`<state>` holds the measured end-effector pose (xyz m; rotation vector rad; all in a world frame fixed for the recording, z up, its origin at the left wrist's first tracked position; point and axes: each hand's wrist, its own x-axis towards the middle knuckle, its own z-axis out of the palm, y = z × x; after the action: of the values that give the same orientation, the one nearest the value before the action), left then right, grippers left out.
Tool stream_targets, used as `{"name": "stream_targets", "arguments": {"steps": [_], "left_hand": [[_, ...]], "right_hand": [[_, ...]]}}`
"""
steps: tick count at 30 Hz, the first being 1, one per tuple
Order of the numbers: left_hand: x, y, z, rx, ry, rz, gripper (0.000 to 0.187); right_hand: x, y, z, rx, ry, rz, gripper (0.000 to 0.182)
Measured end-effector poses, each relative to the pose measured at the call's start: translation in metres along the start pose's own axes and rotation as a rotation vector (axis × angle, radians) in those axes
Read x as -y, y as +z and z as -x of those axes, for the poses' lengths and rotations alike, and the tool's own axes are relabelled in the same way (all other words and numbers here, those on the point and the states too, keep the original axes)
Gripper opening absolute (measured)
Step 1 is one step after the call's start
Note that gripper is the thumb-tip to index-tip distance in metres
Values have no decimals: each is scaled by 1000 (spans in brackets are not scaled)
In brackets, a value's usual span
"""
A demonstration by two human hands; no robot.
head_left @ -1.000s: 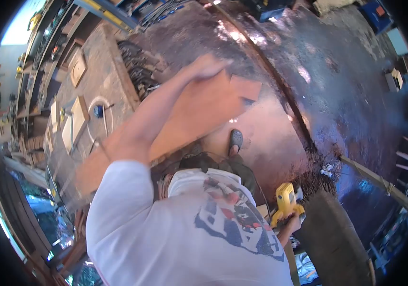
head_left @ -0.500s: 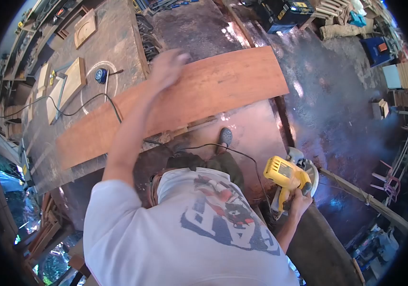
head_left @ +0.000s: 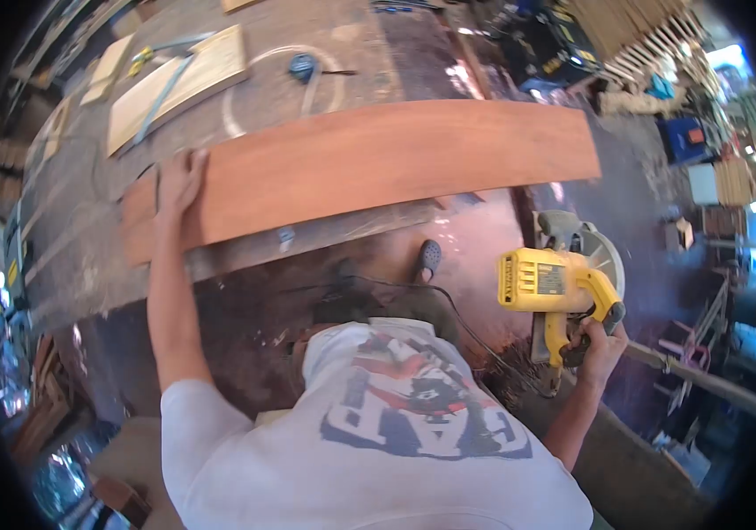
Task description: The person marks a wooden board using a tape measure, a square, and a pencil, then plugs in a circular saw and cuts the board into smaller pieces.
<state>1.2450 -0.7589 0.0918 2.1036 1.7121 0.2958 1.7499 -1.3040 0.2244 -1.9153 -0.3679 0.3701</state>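
Note:
My left hand (head_left: 181, 183) lies on the left end of a long reddish-brown wooden board (head_left: 378, 163), its fingers closed at the board's far edge. A thin black cord passes right beside that hand. On the right, my right hand (head_left: 601, 352) grips the rear handle of a yellow circular saw (head_left: 548, 281). The saw is held off to the side, apart from the board; its round guard faces right. From the saw, a dark power cord (head_left: 453, 305) runs left past my legs. The board rests on a worn workbench (head_left: 343, 216).
On the bench beyond the board are a blue tape measure (head_left: 302, 65), pale wood pieces (head_left: 210, 71) and a metal square (head_left: 162, 102). A black toolbox (head_left: 550, 49) and stacked slats (head_left: 634, 35) stand at the back. My shoe (head_left: 430, 256) is near the bench edge.
My left hand has moved left from above the board's middle to its left end. The cord no longer crosses the board's middle. The saw appears farther right and higher; the view has turned.

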Motion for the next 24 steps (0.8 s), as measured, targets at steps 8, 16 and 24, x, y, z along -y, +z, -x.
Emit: {"name": "stream_targets", "arguments": {"steps": [8, 16, 24], "left_hand": [[-69, -39, 108, -318, 5, -116, 52], [-46, -14, 89, -519, 107, -126, 47], [-75, 50, 170, -604, 151, -233, 48]], "right_hand": [[50, -20, 41, 81, -69, 151, 29], [59, -9, 26, 156, -64, 68, 28], [32, 23, -13, 253, -127, -10, 42]]}}
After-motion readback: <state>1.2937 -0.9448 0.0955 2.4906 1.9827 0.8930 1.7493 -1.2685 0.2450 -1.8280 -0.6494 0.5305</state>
